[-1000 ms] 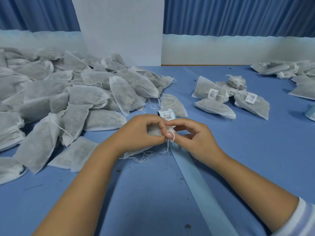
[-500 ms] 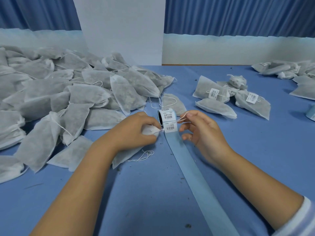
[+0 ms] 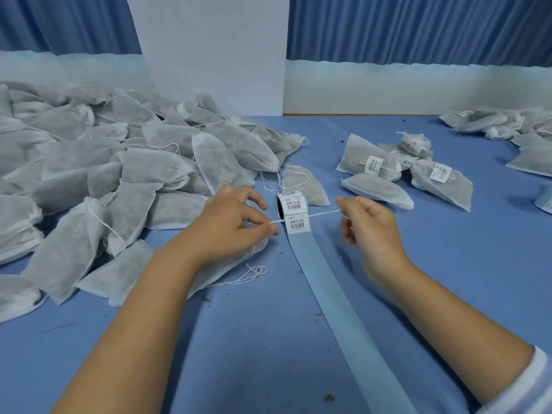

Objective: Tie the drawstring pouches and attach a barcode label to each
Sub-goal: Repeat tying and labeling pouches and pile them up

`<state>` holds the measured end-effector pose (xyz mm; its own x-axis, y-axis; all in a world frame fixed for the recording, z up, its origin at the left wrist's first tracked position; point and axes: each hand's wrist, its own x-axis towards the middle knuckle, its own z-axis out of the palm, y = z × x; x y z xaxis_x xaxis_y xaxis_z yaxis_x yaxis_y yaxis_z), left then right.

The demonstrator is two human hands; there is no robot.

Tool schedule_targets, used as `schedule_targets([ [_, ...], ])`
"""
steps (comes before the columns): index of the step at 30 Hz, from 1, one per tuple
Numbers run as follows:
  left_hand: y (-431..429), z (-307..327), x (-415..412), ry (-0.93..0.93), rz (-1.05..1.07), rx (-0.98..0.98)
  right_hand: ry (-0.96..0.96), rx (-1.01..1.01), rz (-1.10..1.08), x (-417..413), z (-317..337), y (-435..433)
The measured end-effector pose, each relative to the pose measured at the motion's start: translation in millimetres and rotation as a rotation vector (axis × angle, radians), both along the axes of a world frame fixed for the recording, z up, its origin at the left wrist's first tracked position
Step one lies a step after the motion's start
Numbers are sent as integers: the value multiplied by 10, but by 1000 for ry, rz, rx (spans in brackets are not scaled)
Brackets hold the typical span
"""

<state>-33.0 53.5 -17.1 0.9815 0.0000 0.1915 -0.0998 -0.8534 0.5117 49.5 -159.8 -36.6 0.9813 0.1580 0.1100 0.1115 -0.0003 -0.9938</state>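
Hands pull a knot tight: the left hand grips the gathered neck of a drawstring pouch, thumb and forefinger pinching the white drawstring. The right hand, slightly blurred, pinches its far end. The drawstring runs taut from left to right, rising a little toward the right. The pouch's long axis trails back toward the person's left. Half a second earlier the hands were closer together. The drawstring crosses just above a barcode label roll on the blue desk. Untied pouches are heaped at left and labelled pouches lie beyond at right.
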Motion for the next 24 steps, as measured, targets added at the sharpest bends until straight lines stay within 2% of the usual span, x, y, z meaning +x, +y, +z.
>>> schedule_targets([
  [3, 19, 10, -10, -30, 42, 61, -30, -60, -24, 22, -22, -3],
  [7, -64, 5, -17, -99, 7, 111, -164, -275, 28, -33, -73, 24],
  [10, -115, -31, -6, -118, -12, 235, -252, -245, 207, -92, -75, 44],
  [12, -136, -41, 4, -131, -10, 271, -212, -193, 371, -134, -92, 54],
  [15, -181, -39, 1, -171, -28, 243, -126, -191, 516, -183, -105, 77],
  [20, -183, -48, 11, -167, -23, 194, -102, -182, 507, -152, -102, 83],
  [22, -155, -51, 16, -147, -42, 102, -64, -184, 552, -136, -90, 67],
  [24, -156, -22, 12, -113, -69, -73, -56, -213, 589, -127, -89, 54],
])
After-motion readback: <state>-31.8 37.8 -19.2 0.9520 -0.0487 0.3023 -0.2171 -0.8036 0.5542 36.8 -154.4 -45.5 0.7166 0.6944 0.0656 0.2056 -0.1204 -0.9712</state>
